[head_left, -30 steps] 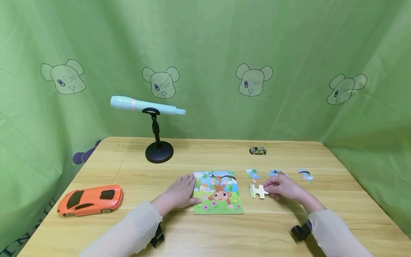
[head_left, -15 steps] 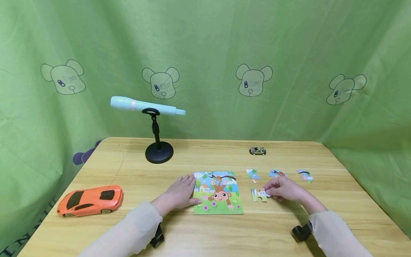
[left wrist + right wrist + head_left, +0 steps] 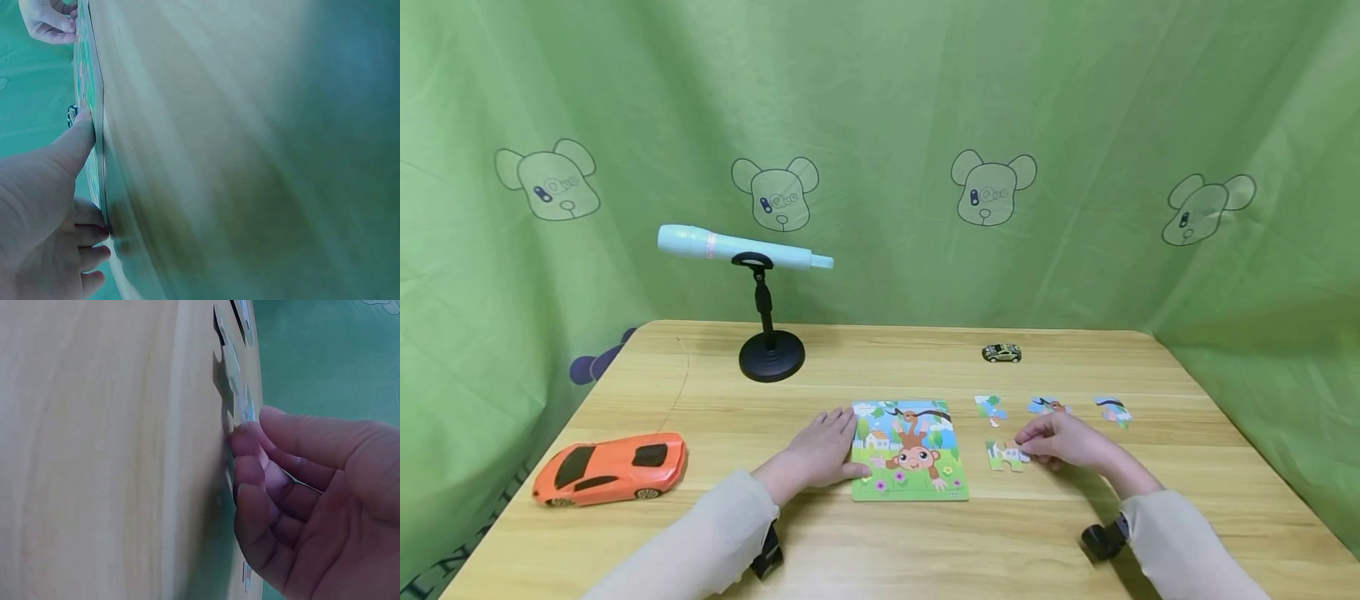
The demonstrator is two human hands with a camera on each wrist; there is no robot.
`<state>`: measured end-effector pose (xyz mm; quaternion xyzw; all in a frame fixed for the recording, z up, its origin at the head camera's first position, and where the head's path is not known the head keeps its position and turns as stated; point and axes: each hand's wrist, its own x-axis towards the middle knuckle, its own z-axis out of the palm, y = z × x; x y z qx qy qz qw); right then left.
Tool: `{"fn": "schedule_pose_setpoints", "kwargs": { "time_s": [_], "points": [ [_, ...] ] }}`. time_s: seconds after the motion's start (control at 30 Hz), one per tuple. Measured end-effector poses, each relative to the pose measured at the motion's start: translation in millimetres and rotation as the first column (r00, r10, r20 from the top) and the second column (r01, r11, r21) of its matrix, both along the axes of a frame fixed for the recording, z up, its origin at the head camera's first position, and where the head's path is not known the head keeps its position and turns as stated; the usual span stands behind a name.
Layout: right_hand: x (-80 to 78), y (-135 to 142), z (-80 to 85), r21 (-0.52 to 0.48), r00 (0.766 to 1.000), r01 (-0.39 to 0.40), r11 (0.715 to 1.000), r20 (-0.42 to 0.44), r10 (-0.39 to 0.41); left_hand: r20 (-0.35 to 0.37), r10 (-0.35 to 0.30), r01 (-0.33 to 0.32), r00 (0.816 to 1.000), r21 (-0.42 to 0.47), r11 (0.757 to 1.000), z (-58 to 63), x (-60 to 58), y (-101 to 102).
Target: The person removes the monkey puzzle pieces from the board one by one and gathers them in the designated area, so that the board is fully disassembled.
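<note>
My left hand (image 3: 822, 450) rests at the left side of a square monkey jigsaw puzzle (image 3: 917, 483), its thumb on the picture's lower left edge. In the left wrist view, the thumb (image 3: 78, 140) lies on the board while the other fingers are beside its rim. Right of the board, my right hand (image 3: 1066, 442) pinches a puzzle piece (image 3: 997, 455) showing part of a house, by its right end. The right wrist view shows this piece (image 3: 231, 362) nearly edge-on, tilted slightly off the table. Behind it lie three separate pieces: one (image 3: 991, 407), another (image 3: 1043, 405) and a third (image 3: 1112, 408).
A black toy car (image 3: 1002, 352) stands near the table's back edge. At the left is an orange toy car (image 3: 613, 471) with a thin wire. A light-blue microphone (image 3: 760, 250) sits on a black stand (image 3: 772, 357). Green curtain (image 3: 880, 125) surrounds the wooden table (image 3: 910, 550).
The puzzle piece in my right hand has tipped from a glaring, raised angle to a flatter one, moving slightly toward me. My left hand and the board stay put.
</note>
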<state>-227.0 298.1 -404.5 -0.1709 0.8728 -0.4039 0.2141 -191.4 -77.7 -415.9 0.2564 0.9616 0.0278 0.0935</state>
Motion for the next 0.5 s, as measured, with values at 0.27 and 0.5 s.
{"fn": "schedule_pose_setpoints", "kwargs": {
  "time_s": [0.27, 0.5],
  "points": [
    [-3.3, -5, 8.2, 0.033, 0.999, -0.007, 0.999, -0.047, 0.009, -0.005, -0.002, 0.002, 1.0, 0.0, 1.0, 0.5, 0.4, -1],
    [-9.6, -27, 17.1, 0.029, 0.99, -0.005, 1.0, -0.141, 0.009, -0.003, 0.0, 0.0, 1.0, -0.003, 1.0, 0.1, 0.8, -1]
  ]
}}
